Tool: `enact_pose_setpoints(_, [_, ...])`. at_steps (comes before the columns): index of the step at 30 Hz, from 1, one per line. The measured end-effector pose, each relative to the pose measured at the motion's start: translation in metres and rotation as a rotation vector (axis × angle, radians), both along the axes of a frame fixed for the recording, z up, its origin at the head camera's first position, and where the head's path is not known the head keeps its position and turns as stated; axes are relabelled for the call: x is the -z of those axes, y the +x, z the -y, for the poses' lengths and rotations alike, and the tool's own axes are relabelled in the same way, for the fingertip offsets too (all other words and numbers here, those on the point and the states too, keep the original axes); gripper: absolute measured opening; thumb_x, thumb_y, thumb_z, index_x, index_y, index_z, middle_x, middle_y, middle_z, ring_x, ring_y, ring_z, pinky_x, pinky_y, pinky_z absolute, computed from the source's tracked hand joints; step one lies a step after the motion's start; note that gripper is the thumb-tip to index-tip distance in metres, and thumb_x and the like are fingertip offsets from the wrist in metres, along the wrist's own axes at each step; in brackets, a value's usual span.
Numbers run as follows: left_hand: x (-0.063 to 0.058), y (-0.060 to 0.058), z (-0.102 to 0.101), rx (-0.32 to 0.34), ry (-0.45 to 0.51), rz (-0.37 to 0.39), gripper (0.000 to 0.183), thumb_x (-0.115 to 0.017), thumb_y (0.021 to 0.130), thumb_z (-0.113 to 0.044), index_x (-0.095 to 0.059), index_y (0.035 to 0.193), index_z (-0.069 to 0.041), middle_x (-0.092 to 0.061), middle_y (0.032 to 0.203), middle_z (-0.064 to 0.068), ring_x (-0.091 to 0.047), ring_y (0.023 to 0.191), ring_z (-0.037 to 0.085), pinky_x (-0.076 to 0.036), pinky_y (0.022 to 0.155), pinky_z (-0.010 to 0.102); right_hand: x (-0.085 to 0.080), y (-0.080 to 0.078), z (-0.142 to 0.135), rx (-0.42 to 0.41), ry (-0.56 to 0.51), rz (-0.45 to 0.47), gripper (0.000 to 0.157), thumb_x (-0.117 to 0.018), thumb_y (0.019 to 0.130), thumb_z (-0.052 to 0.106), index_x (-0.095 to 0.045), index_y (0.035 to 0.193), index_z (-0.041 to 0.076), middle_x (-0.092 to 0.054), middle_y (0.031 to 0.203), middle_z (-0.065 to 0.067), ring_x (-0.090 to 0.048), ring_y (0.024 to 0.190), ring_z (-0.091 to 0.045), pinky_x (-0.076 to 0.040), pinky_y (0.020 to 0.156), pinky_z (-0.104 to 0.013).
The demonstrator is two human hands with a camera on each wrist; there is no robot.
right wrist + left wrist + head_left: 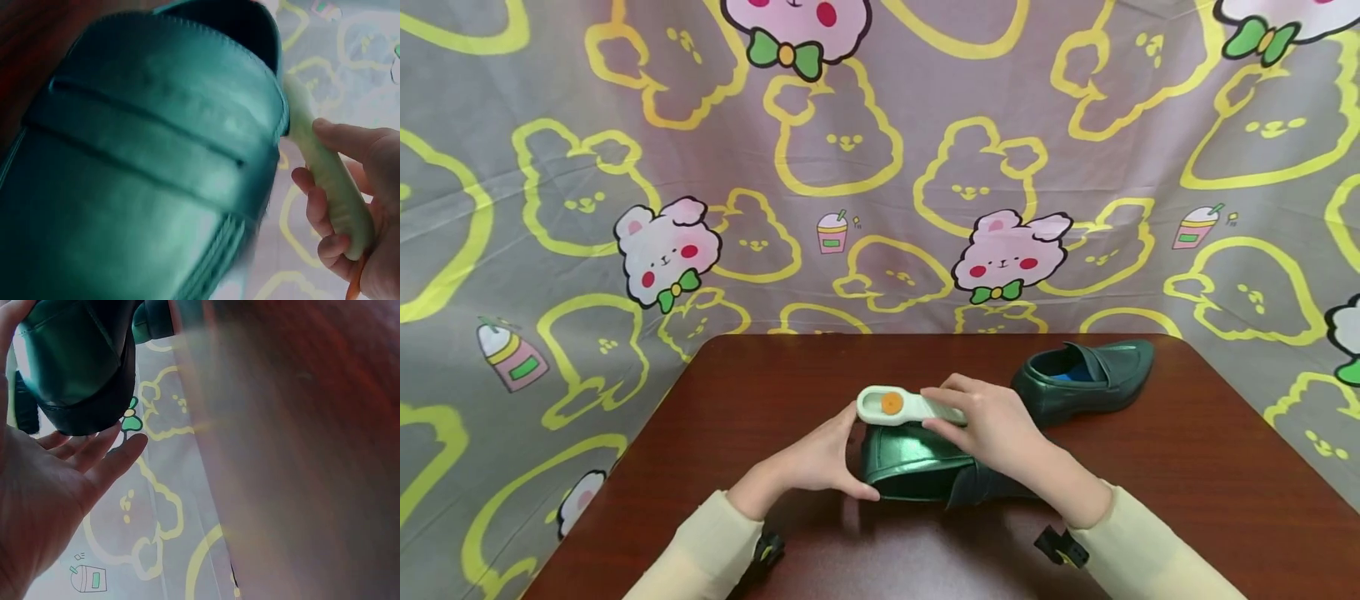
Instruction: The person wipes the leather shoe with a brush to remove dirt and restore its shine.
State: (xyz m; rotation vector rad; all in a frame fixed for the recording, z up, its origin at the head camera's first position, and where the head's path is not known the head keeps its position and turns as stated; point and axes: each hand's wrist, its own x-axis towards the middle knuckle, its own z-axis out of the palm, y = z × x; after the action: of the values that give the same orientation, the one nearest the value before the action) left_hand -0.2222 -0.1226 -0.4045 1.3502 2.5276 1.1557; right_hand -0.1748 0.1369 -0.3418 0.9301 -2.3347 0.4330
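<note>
Nearest the camera, at the near left and near right, two cream-coloured cloth sleeves (696, 550) were seen, with small black wrist-worn devices (1062, 546) by the cuffs. Between the hands, a glossy dark-green leather-like loafer (913, 450) was held at the middle of the brown wooden tabletop (767, 375), tilted so that its opening faced the near side, its front part directed right and partly hidden. Its heel was spanned by the left hand (816, 454), thumb at the near rim and fingers behind, presumably so that the shoe could be steadied. The handle of a pale-green, oval-headed tool (913, 407) with a round orange spot was gripped by the curled fingers of the right hand (988, 417); its head was angled left along the shoe's far, upper side, which seemed to be exposed by the tilt. Whether the leather was touched by that head could not be told. At the far right, beyond the right hand, a matching dark-green loafer (1123, 375) was stood upright, perhaps so placed to be out of the hands' way.
</note>
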Motion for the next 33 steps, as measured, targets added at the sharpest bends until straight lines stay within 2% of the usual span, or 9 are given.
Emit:
enact_pose_setpoints(3, [0.002,0.000,0.003,-0.012,-0.006,0.045,0.108,-0.082,0.055,-0.046,-0.018,0.137,-0.015,-0.039,0.123,-0.003,-0.044,0.109,0.011,-0.041,0.086,0.028,0.001,0.004,-0.009,-0.008,-0.043,0.043,0.037,-0.074,0.072,0.036,-0.067,0.106,0.022,-0.055,0.087,0.013,-0.047,0.062,0.001,-0.038,0.050,-0.016])
enact_pose_setpoints(8, [0.005,-0.002,0.006,0.003,0.013,0.125,0.110,-0.083,0.057,-0.041,-0.015,0.138,-0.012,-0.039,0.123,-0.002,-0.047,0.107,0.011,-0.041,0.086,0.029,0.006,0.012,-0.015,-0.236,-0.019,0.108,0.036,-0.072,0.075,0.033,-0.064,0.109,0.023,-0.055,0.091,0.014,-0.048,0.068,0.003,-0.038,0.056,-0.012])
enact_pose_setpoints(10, [0.005,-0.002,0.007,0.014,0.022,0.146,0.109,-0.083,0.057,-0.039,-0.015,0.138,-0.012,-0.039,0.122,-0.001,-0.049,0.106,0.011,-0.041,0.086,0.029,0.008,0.013,-0.015,-0.296,0.001,0.119,0.036,-0.071,0.076,0.033,-0.064,0.110,0.023,-0.055,0.092,0.013,-0.049,0.069,0.002,-0.038,0.057,-0.011])
enact_pose_setpoints(13, [0.005,-0.002,0.006,0.009,0.010,0.124,0.110,-0.083,0.056,-0.042,-0.015,0.138,-0.013,-0.039,0.122,-0.002,-0.049,0.106,0.011,-0.041,0.086,0.029,0.009,0.007,-0.016,-0.267,0.005,0.137,0.036,-0.070,0.076,0.035,-0.064,0.110,0.023,-0.054,0.092,0.014,-0.048,0.068,0.002,-0.039,0.057,-0.012])
enact_pose_setpoints(19, [0.004,-0.001,0.004,-0.025,-0.029,0.101,0.108,-0.081,0.056,-0.047,-0.016,0.137,-0.017,-0.037,0.125,-0.001,-0.046,0.109,0.011,-0.039,0.089,0.029,0.006,-0.010,-0.027,-0.028,-0.015,0.141,0.037,-0.071,0.075,0.036,-0.065,0.109,0.022,-0.055,0.088,0.014,-0.045,0.062,0.000,-0.038,0.050,-0.018])
enact_pose_setpoints(22, [0.004,-0.001,0.003,-0.028,-0.034,0.111,0.107,-0.081,0.057,-0.047,-0.017,0.137,-0.017,-0.037,0.125,-0.001,-0.046,0.109,0.012,-0.039,0.089,0.029,0.004,-0.012,-0.034,0.012,-0.026,0.145,0.037,-0.072,0.074,0.035,-0.065,0.109,0.023,-0.055,0.089,0.013,-0.045,0.061,0.000,-0.037,0.048,-0.018])
enact_pose_setpoints(24, [0.004,-0.002,0.003,-0.018,-0.024,0.119,0.107,-0.081,0.057,-0.044,-0.017,0.137,-0.016,-0.037,0.125,-0.001,-0.046,0.109,0.012,-0.039,0.089,0.029,0.003,-0.009,-0.036,-0.027,-0.042,0.170,0.037,-0.072,0.074,0.035,-0.065,0.109,0.025,-0.055,0.089,0.015,-0.045,0.062,0.000,-0.038,0.049,-0.018])
enact_pose_setpoints(30, [0.004,-0.007,0.003,0.030,0.009,0.153,0.106,-0.083,0.059,-0.038,-0.015,0.137,-0.016,-0.038,0.123,-0.002,-0.050,0.105,0.011,-0.041,0.086,0.027,0.003,0.001,-0.034,-0.281,-0.021,0.285,0.036,-0.069,0.077,0.035,-0.063,0.111,0.027,-0.055,0.095,0.016,-0.050,0.072,-0.001,-0.043,0.057,-0.019])
enact_pose_setpoints(33, [0.003,-0.007,0.003,0.030,0.001,0.145,0.107,-0.082,0.059,-0.040,-0.014,0.137,-0.015,-0.037,0.124,-0.001,-0.049,0.106,0.012,-0.040,0.087,0.027,0.004,-0.002,-0.033,-0.263,-0.004,0.285,0.036,-0.069,0.077,0.035,-0.063,0.111,0.026,-0.055,0.094,0.016,-0.049,0.070,0.000,-0.043,0.057,-0.018])
